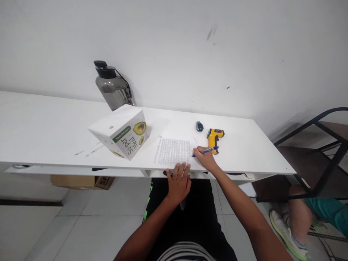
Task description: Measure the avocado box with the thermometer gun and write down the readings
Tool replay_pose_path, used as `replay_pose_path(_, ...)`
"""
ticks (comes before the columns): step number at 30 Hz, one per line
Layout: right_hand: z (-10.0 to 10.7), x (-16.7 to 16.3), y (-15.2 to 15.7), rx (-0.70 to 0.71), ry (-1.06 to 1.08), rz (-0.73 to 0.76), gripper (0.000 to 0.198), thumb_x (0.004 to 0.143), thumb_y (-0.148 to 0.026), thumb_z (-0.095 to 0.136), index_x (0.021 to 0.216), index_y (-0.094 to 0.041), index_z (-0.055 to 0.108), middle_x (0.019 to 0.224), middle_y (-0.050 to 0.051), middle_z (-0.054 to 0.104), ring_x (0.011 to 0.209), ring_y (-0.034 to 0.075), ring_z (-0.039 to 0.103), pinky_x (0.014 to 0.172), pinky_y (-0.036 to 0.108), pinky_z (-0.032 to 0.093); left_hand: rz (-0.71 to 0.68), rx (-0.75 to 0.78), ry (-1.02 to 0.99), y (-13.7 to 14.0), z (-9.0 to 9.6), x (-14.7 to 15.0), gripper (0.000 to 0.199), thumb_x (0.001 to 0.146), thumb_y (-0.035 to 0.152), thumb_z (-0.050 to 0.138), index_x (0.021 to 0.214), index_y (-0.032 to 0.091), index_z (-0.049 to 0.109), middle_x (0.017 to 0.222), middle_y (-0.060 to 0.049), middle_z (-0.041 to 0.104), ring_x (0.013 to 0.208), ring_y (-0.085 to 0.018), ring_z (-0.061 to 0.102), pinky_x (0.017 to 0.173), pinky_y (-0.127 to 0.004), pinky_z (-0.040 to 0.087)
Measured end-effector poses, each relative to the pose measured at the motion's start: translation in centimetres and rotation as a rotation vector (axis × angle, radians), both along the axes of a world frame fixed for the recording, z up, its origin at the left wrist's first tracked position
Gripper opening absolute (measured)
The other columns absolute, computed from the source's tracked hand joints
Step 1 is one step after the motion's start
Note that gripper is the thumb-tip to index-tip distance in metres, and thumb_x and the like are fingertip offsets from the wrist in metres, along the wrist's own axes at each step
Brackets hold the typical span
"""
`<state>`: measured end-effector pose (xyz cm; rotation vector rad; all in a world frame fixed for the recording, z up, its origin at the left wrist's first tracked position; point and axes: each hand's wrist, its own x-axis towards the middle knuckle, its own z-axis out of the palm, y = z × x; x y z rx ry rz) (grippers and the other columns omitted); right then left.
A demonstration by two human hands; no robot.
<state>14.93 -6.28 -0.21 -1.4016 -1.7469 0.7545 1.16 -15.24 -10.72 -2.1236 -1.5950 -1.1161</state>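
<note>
A blue pen [209, 149] in the right hand [204, 158], tip down beside the columns of marks on a white sheet [174, 151]

From here the pen looks light, stiff and perhaps slick, best pinched low, where the right fingers grasp it; whether its tip touches I can't tell. The sheet looks thin and apt to slide or crease, best pressed at its near edge, where the left hand [178, 183] lies, fingers slightly spread, clasping nothing I can see. Farther out on the white table [244, 145] are a yellow gun-shaped device [212, 140], a small watch [199, 126] and a printed box [127, 134]
</note>
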Motion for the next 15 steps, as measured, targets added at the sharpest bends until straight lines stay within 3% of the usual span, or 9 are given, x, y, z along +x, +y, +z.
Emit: replay_pose_path(15,0.05,0.08,-0.02,-0.044,0.031,0.025,0.033,0.082,-0.036,0.049,0.053,-0.020,0.049,0.055,-0.001,0.052,0.059,0.015,0.050,0.061,0.028,0.039,-0.006,0.015,0.016,-0.03,0.15,-0.01,0.046,0.086,0.027,0.054,0.131,0.020,0.056,0.131,-0.010,0.060,0.128,-0.028,0.047,0.117,-0.055,0.003)
